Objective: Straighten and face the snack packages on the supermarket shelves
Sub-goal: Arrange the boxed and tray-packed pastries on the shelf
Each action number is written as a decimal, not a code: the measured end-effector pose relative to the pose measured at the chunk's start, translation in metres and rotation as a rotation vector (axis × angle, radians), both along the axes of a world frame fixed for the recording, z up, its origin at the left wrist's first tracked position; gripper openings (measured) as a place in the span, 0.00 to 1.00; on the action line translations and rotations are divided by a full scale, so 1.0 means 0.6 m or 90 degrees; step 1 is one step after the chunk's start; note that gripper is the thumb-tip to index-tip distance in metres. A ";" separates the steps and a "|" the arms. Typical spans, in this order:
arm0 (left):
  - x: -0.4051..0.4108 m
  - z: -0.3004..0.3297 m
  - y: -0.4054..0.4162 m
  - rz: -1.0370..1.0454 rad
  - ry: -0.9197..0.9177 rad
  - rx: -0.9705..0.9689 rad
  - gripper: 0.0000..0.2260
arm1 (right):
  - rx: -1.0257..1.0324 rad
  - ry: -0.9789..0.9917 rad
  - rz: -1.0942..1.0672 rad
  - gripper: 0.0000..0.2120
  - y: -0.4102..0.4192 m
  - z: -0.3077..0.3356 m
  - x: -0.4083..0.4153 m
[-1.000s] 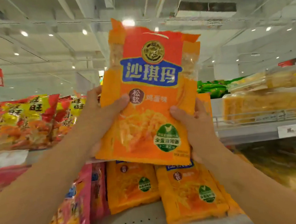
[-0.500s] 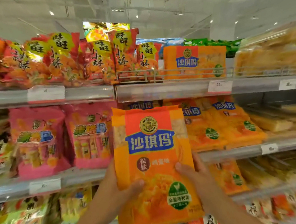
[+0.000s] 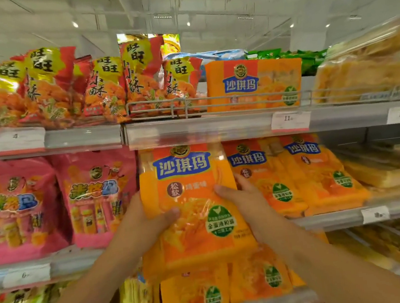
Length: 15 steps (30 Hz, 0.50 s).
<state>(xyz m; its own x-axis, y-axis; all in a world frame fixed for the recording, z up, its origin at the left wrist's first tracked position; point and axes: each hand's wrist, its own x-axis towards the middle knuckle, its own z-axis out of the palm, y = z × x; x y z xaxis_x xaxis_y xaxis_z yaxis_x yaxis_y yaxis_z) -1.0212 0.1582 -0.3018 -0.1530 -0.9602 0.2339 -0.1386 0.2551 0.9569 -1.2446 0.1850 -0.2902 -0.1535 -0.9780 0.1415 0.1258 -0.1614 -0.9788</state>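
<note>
The middle shelf [image 3: 347, 217] is running across from nine to three o'clock, and you are holding the orange snack package [image 3: 194, 208] upright at its front, dead centre. Your left hand [image 3: 145, 227] is gripping its seven o'clock edge, thumb across the front; your right hand [image 3: 245, 198] is gripping its three o'clock edge.

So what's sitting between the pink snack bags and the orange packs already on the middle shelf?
In the head view, the held orange package fills that gap, gripped by the left hand and right hand, between the pink bags and the shelved orange packs.
</note>
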 end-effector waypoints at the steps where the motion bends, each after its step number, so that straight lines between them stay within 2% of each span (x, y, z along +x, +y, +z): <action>1: -0.015 0.005 -0.011 0.012 0.007 0.004 0.27 | 0.009 0.012 0.003 0.14 -0.019 0.011 -0.011; 5: -0.058 0.023 -0.054 0.077 0.007 0.018 0.21 | 0.027 0.080 -0.005 0.14 -0.083 0.038 -0.041; 9: -0.066 0.049 -0.091 0.089 -0.009 0.026 0.23 | 0.013 0.124 -0.001 0.05 -0.129 0.035 -0.043; 15: -0.059 0.040 -0.133 0.102 0.034 0.051 0.22 | -0.030 0.196 -0.048 0.03 -0.178 0.048 -0.021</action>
